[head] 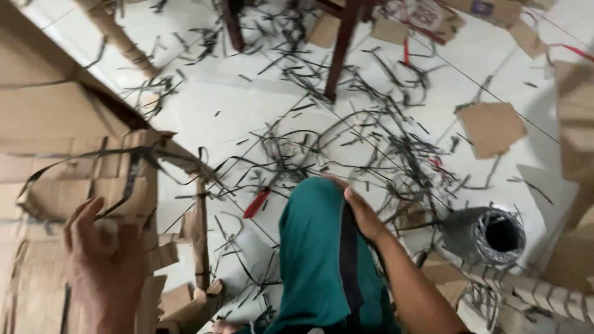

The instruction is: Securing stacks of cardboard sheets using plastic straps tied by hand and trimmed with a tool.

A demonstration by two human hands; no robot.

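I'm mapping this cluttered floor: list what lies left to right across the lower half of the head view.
Left hand on the cut cardboard sheet → red-handled tool on the floor → teal-clad knee → right hand resting on that knee → grey tape roll → cardboard strips.

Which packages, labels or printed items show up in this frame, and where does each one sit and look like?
Printed red-and-white flat pack: top edge right of centre, on the white floor, partly cut off.
Brown cardboard piece with a small purple label: top right, flat.
Plain square brown cardboard piece: right of centre on the floor, no print.
Cut brown cardboard sheet: left, under the left hand, no label visible.
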